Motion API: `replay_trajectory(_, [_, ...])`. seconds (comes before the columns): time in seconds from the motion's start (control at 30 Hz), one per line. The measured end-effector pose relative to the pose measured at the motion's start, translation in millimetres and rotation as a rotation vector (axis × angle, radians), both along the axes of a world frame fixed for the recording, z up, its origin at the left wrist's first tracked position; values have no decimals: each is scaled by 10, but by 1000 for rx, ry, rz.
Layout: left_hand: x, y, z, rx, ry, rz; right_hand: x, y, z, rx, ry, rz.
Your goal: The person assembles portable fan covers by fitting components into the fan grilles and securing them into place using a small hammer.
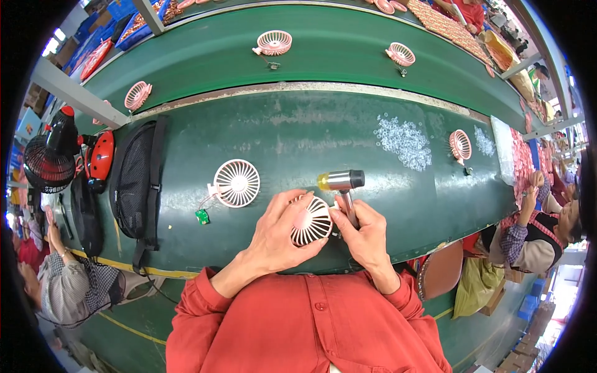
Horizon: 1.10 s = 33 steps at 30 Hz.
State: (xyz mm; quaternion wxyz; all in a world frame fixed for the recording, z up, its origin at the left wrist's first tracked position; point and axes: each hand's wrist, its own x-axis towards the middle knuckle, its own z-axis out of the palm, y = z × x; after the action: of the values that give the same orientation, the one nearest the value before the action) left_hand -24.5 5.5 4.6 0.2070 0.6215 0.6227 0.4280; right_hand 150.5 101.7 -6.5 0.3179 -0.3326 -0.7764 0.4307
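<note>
A: At the near edge of a green workbench [298, 124], we see a left hand [273, 233] curled around a pink slatted fan housing [313, 222], thumb and fingers gripping its rim, the slats facing up.

B: And the right hand [365, 236]? We make out a two-faced mallet [340, 181] there.

A: We see that hand closed on its metal handle, the yellow face pointing left, the black face right. The thumb reaches the right edge of the housing; we cannot tell whether it presses.

B: Just left of the hands, we find a second housing [237, 183] flat on the bench, a green circuit board [202, 216] hanging off it by thin wires.

A: Farther left, we note a black bag [134, 180], a red-and-black rounded case [101, 158] and a black desk fan [50, 163].

B: To the right, we have a heap of small clear rings [404, 142], then a third housing [460, 145], tilted, and a smaller scatter of rings [484, 142] beyond.

A: Along the far side, we see a green conveyor belt [336, 37] bearing more pink housings [273, 42], spaced well apart.

B: We also spot a co-worker [528, 248] at the right end and another worker [68, 286] at the left.
</note>
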Motion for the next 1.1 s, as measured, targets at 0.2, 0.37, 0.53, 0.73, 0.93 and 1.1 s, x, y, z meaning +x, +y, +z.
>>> replay_trajectory(0.2, [-17, -51, -2, 124, 42, 30, 29, 149, 216, -1170, 340, 62])
replay_trajectory(0.37, [-42, -51, -10, 106, 89, 48, -88, -22, 115, -623, 53, -105])
replay_trajectory(0.53, [-38, -38, -27, 77, 79, 103, -103, -22, 177, -695, 59, -126])
replay_trajectory(0.73, [-23, -1, -38, 45, 80, 138, 19, -43, 226, -571, -53, -56])
replay_trajectory(0.93, [-11, 14, -36, -21, 8, 164, 39, -43, 218, -528, -93, -49])
replay_trajectory(1.1, [-159, 14, 13, -282, -200, 69, -25, -22, 169, -508, -31, -55])
